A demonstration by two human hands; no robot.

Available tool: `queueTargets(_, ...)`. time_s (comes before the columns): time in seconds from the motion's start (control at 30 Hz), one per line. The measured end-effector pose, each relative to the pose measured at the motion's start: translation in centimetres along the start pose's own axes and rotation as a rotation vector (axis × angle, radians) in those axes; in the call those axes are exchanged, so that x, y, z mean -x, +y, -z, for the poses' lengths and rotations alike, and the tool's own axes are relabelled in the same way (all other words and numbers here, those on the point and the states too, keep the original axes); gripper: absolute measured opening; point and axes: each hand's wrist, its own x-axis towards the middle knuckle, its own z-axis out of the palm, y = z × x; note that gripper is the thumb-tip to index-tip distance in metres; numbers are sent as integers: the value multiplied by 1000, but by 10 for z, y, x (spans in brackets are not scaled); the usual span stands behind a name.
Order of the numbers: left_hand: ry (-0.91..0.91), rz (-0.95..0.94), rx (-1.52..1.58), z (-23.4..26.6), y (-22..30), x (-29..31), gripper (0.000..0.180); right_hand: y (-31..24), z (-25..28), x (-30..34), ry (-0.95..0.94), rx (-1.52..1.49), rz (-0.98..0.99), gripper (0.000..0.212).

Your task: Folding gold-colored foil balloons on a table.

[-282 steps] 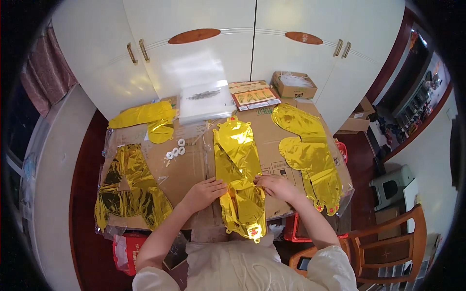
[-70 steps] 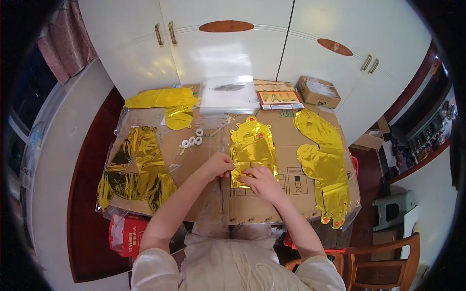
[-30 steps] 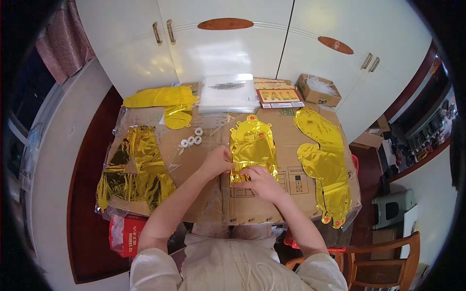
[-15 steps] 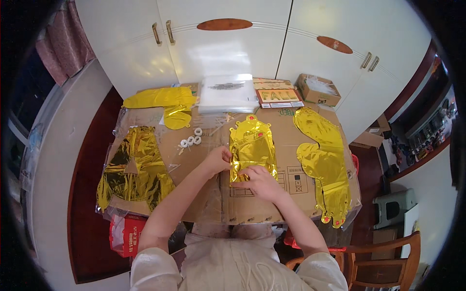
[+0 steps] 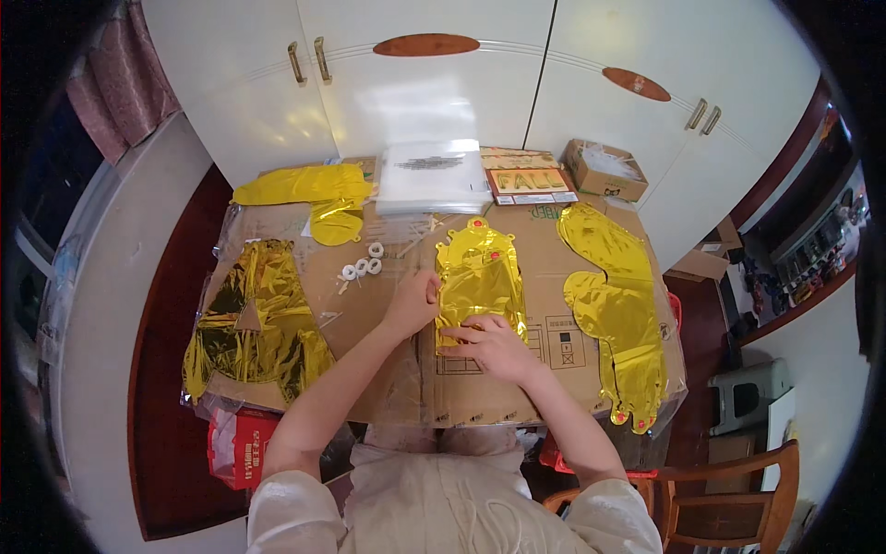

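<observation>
- Our right hand (image 5: pixel 494 348) lies spread across the middle gold foil (image 5: pixel 483 282)'s near end — likely flattening it against the surface (image 5: pixel 397 392).
- Our left hand (image 5: pixel 415 300) curls at its left edge; whether gripping, we cannot tell.
- Plastic stack (image 5: pixel 432 181) beyond, perhaps saving us room.

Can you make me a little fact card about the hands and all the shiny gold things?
Left hand: curled at the left edge of the folded gold foil
Right hand: resting on that foil's near end
Other gold pieces: A-shaped foil, far-left foil, curvy right foil
White rolls: four
Along the back: plastic stack, cardboard box
</observation>
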Motion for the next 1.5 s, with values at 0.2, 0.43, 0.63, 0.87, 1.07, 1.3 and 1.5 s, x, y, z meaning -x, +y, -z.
queueTargets(0.2,25,-498,-431,23,13,45,19,-2,3,0,10,-27,-12,48)
queueTargets(0.43,69,-397,-477,22,19,79,19,-1,-1,1,24,-22,2,51)
queueTargets(0.63,-66,45,-284,9,12,59,20,-3,2,1,32,8,-38,57)
queueTargets(0.87,-122,217,-188,9,19,44,29,-3,3,0,57,-12,-22,52)
queueTargets(1.07,-246,388,47,7,7,30,26,-4,5,1,62,-3,-17,50)
queueTargets(1.3,-333,631,441,13,10,25,11,-2,2,1,69,0,0,46)
queueTargets(1.5,-380,634,431,15,18,15,14,-1,0,2,73,4,3,43)
